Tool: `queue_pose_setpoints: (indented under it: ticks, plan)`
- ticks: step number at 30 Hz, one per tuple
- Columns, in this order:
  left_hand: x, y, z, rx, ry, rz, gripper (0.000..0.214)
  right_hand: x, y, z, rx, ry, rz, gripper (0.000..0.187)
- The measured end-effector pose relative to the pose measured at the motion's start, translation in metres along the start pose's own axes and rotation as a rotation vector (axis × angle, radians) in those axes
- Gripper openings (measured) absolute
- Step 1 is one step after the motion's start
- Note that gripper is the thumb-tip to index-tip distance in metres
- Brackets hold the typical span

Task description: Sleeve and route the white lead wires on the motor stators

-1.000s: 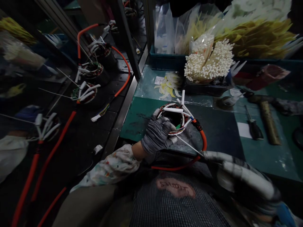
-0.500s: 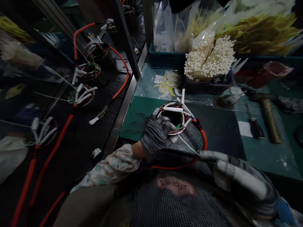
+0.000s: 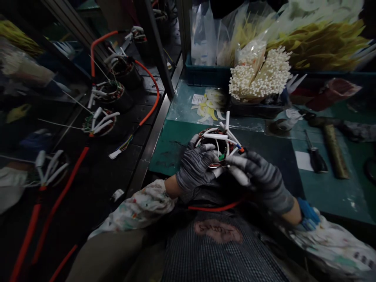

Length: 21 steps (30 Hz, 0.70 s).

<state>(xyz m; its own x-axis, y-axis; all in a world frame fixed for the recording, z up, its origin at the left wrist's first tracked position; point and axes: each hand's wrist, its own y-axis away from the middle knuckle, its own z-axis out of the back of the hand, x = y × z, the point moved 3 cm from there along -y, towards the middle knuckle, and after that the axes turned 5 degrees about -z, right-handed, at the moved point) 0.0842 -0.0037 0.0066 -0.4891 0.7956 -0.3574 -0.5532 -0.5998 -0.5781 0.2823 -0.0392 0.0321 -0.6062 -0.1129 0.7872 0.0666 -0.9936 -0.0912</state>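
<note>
A round motor stator (image 3: 217, 145) with copper windings and white sleeved leads rests on the green mat (image 3: 176, 145) close to me. My left hand (image 3: 196, 166), in a grey striped glove, grips its left rim with the fingers curled over it. My right hand (image 3: 260, 178), gloved the same way, is at the stator's right side with fingers pinched at its near rim; what they hold is too small to make out. An orange cable (image 3: 214, 207) runs from the stator and loops toward my lap.
Several more stators (image 3: 100, 122) with orange cables lie on the dark conveyor at left. A bundle of white sleeves (image 3: 260, 76), bags of yellow and white parts and a teal bin (image 3: 205, 76) stand at the back. A hammer (image 3: 333, 143) and a screwdriver (image 3: 314, 156) lie at right.
My right hand has moved forward from near the camera to the stator's right side, covering the orange cable's bend. My left hand has kept its grip. The conveyor's stators have shifted slightly.
</note>
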Motion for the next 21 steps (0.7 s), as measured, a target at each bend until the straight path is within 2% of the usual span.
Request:
queue_pose_setpoints:
  ticks: [3, 5, 6, 8, 11, 13, 15, 16, 21]
  plan:
    - [0.001, -0.002, 0.002, -0.005, 0.042, 0.034, 0.020, 0.010, -0.031, -0.006, 0.063, 0.248, 0.124, 0.031]
    - [0.001, -0.004, 0.003, -0.028, 0.070, 0.031, 0.017, 0.017, -0.045, -0.008, 0.163, 0.371, 0.132, 0.029]
    - [0.001, -0.005, 0.004, -0.052, 0.081, 0.017, 0.016, 0.020, -0.049, -0.008, 0.197, 0.364, 0.122, 0.026]
    - [0.001, -0.005, 0.005, -0.098, 0.094, -0.017, 0.016, 0.024, -0.053, -0.005, 0.198, 0.200, 0.089, 0.023]
    - [0.001, -0.005, 0.005, -0.106, 0.098, -0.038, 0.019, 0.026, -0.052, 0.003, 0.140, -0.222, -0.012, 0.025]
    - [0.002, -0.004, 0.006, -0.100, 0.104, -0.040, 0.020, 0.025, -0.050, 0.006, 0.229, -0.399, -0.061, 0.030]
    - [0.003, -0.003, 0.007, -0.101, 0.098, -0.052, 0.023, 0.025, -0.047, 0.008, 0.323, -0.424, -0.079, 0.030]
    - [0.003, -0.003, 0.007, -0.102, 0.092, -0.056, 0.024, 0.023, -0.046, 0.010, 0.322, -0.401, -0.082, 0.026]
    - [0.006, -0.003, 0.006, -0.051, 0.064, -0.048, 0.025, 0.015, -0.041, 0.012, 0.120, -0.324, -0.063, 0.011]
